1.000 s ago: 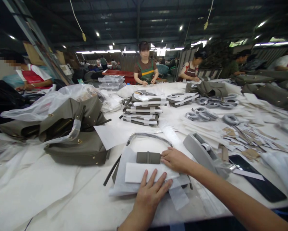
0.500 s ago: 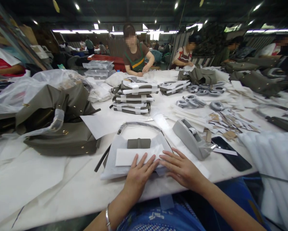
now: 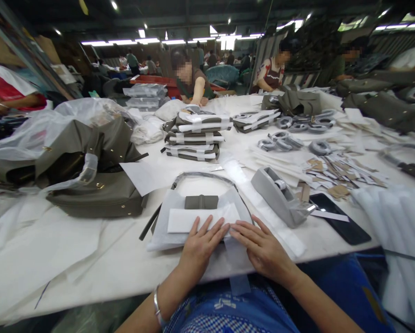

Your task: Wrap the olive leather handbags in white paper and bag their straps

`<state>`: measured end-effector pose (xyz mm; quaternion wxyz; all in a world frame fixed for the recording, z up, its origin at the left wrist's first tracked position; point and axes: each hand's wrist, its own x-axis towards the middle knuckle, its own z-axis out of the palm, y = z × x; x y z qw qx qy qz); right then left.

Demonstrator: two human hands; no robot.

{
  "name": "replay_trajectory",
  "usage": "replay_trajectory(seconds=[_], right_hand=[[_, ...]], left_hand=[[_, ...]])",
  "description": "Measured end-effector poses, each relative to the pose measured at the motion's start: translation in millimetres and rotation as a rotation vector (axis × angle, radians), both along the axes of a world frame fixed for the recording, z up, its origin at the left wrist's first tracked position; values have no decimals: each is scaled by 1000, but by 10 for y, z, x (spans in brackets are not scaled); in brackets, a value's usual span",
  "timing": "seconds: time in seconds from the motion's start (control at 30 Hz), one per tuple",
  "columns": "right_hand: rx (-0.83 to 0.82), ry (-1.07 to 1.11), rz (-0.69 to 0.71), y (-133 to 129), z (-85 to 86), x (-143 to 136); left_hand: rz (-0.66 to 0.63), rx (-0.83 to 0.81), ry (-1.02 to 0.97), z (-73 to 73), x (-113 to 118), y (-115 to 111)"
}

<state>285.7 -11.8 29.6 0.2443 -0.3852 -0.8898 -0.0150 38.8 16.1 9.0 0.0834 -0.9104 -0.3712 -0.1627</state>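
A dark olive bag lies in front of me, mostly under white wrapping paper (image 3: 160,233), with its handle (image 3: 207,175) arching away at the back. An olive strap piece (image 3: 201,202) shows above a white foam strip (image 3: 181,221) on the wrapping. My left hand (image 3: 202,245) lies flat on the strip's right part, fingers spread. Beside it my right hand (image 3: 263,247) rests on the wrapping's right side, fingers stretched out, the fingertips of both hands nearly meeting. Clear tape (image 3: 235,252) hangs below the fingertips.
A grey tape dispenser (image 3: 276,196) and a phone (image 3: 342,219) are on the right. Large olive bags (image 3: 96,199) lie left, wrapped bags (image 3: 193,138) are stacked behind. A person (image 3: 189,78) reaches over the table's far side.
My hands have shifted slightly, and more of the tape below the fingertips shows. The person across the table has leaned down and stretched an arm toward the stack. The view has turned slightly.
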Motion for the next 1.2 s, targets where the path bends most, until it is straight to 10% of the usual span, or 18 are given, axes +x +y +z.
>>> replay_trajectory(seconds=[0.83,1.2], right_hand=[[136,241,13,-272,-185,-126],[186,222,-12,-175,-384,-68]], left_hand=[[54,-38,28,9,39,-13],[83,-269,-184,283,163,-87]])
